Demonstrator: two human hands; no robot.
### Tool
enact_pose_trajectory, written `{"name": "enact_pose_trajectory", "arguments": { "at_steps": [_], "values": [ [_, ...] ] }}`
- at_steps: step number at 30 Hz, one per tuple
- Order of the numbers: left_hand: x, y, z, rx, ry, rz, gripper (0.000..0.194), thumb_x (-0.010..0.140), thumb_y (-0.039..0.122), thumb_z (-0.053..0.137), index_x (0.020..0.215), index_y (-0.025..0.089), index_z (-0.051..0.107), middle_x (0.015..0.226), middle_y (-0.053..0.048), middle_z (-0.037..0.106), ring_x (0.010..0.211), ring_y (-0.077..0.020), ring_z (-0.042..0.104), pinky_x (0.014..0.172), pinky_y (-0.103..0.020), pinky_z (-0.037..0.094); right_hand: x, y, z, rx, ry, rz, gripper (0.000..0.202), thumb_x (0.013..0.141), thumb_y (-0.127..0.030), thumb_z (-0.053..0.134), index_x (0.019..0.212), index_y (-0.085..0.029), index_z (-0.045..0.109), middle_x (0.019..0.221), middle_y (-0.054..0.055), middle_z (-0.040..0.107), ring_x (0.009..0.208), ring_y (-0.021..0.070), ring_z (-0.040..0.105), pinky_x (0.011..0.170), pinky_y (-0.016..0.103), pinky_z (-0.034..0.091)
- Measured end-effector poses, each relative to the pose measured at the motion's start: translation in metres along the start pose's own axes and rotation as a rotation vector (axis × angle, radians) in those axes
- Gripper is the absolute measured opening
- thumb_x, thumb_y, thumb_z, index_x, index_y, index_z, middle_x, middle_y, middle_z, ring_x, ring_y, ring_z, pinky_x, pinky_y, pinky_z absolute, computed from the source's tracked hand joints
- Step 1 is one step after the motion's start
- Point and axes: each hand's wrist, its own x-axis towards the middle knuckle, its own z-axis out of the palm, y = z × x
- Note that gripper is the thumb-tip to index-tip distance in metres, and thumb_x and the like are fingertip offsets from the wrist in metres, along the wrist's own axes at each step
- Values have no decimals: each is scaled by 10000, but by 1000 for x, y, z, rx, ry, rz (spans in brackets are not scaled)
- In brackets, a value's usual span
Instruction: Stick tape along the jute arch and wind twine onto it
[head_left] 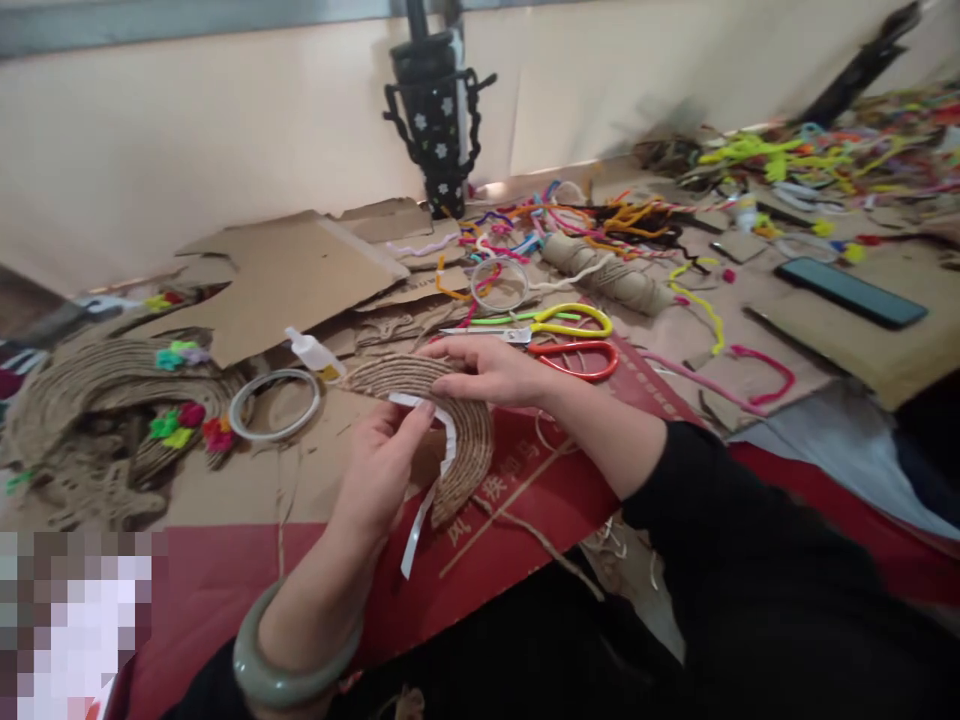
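While red cardboard (217, 565) lies below, our left hand (379, 455) and right hand (487, 370) hold a curved rope piece (475, 440) between them, the right across its upper part, the left at its inner edge, thumb pressing a white strip (450, 445) there.

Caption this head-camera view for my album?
Left hand and right hand hold a twine-covered arch with a white strip, scissors beyond.

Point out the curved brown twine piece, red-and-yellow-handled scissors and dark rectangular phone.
Curved twine piece (474, 445): head view, right side of band.
Scissors (517, 335): head view, metal near handles.
Phone (851, 292): head view, screen middle.
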Motion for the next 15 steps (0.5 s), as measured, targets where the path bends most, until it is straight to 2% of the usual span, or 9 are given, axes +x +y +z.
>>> {"name": "enact_pose_trajectory", "arguments": {
  "at_steps": [4, 7, 10, 11, 13, 15],
  "values": [
    [-1, 1, -2, -17, 133, 62, 203, 661, 279, 853, 788, 186, 724, 786, 19, 757, 684, -95, 673, 682, -186, 544, 0, 1, 0, 17, -21, -22, 284, 836, -327, 638, 1060, -152, 633, 1035, 56, 709, 906, 138, 640, 805, 273, 531],
    [1, 1, -5, -18, 155, 112, 138, 716, 285, 818, 726, 198, 712, 719, 25, 735, 649, -101, 659, 669, -206, 549, -1, -3, 3, -15, 37, 30, 256, 846, -299, 618, 1058, -154, 617, 986, 37, 693, 839, 131, 625, 770, 268, 516],
    [6, -1, -11, -2, 168, 170, 105, 734, 253, 822, 728, 199, 732, 699, 31, 737, 656, -97, 648, 684, -202, 548, -2, -10, 9, -158, 101, 33, 193, 869, -273, 575, 1018, -155, 604, 944, 31, 661, 832, 139, 593, 767, 272, 491],
    [8, -1, -13, 8, 139, 163, 82, 753, 238, 813, 739, 203, 740, 727, 34, 748, 689, -104, 651, 709, -216, 554, -2, -13, 11, -208, 105, 31, 178, 873, -263, 566, 1015, -161, 597, 956, 33, 658, 851, 146, 586, 784, 278, 484],
    [11, 0, -17, 11, 175, 243, 52, 778, 223, 788, 734, 225, 761, 720, 63, 746, 682, -98, 628, 698, -210, 546, -3, -17, 16, -285, 93, 43, 160, 882, -281, 565, 1000, -175, 590, 987, 41, 662, 888, 162, 585, 815, 292, 470],
    [14, 1, -20, 51, 173, 227, 69, 809, 245, 764, 742, 232, 771, 749, 71, 747, 687, -107, 617, 686, -220, 548, -5, -19, 22, -313, 49, 78, 186, 900, -340, 554, 994, -185, 592, 978, 47, 667, 877, 176, 591, 790, 296, 464]
  ]
}}
